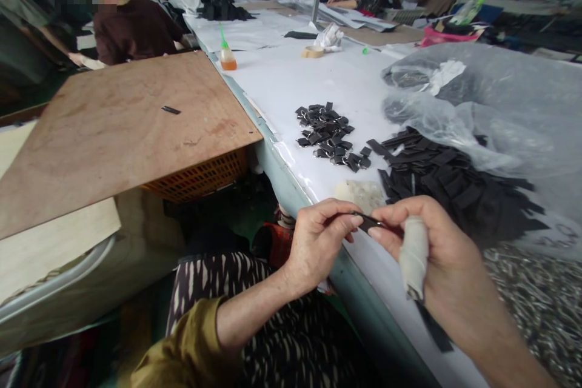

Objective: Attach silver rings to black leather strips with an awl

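My left hand (pixel 316 242) and my right hand (pixel 443 254) meet over the table's edge, both pinching a small black strip (pixel 367 222) between thumb and fingers. A whitish wrap covers one finger of my right hand, and another black strip (pixel 434 327) hangs below that palm. Just beyond my fingers lies a pale, yellowish block (pixel 361 194). Farther back is a pile of short black tabs with metal rings (pixel 328 133). Loose black strips (pixel 454 185) are heaped to the right, and many metal rings (pixel 541 303) lie at the lower right.
Clear plastic bags (pixel 495 103) cover the right side. A bottle with orange liquid (pixel 228 57) and a tape roll (pixel 312 52) stand farther back on the white table (pixel 273 82). At left, a wooden board (pixel 122 127) sits above an orange crate (pixel 200 176). People work beyond.
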`<state>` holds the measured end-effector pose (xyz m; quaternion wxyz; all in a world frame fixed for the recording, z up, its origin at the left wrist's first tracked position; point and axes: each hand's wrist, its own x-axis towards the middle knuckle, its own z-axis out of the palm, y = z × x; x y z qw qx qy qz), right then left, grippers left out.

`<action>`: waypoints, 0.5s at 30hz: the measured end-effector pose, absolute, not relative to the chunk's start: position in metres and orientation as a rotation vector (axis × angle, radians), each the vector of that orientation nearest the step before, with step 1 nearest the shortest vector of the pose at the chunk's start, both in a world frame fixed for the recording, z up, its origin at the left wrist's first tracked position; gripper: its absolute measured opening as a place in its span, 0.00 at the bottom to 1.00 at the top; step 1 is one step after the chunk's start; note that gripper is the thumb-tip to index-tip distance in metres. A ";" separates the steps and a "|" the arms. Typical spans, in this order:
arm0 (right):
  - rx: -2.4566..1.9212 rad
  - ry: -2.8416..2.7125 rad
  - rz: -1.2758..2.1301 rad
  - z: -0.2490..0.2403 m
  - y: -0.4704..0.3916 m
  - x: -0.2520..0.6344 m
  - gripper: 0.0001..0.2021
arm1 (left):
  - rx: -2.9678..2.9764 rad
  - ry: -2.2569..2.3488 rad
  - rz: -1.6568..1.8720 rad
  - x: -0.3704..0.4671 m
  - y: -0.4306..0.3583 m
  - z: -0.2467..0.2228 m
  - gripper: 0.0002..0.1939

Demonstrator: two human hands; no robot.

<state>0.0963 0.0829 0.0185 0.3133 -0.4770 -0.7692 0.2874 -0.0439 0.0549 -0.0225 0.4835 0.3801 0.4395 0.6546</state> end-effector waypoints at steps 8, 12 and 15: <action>-1.272 -2.108 0.466 0.015 0.074 0.094 0.06 | 0.992 1.130 1.610 -0.040 0.052 -0.024 0.06; -0.923 -2.264 0.023 0.010 0.071 0.090 0.02 | 0.947 1.177 1.590 -0.038 0.051 -0.022 0.06; -0.753 -2.312 -0.141 0.007 0.072 0.087 0.06 | 0.873 1.154 1.570 -0.037 0.051 -0.020 0.06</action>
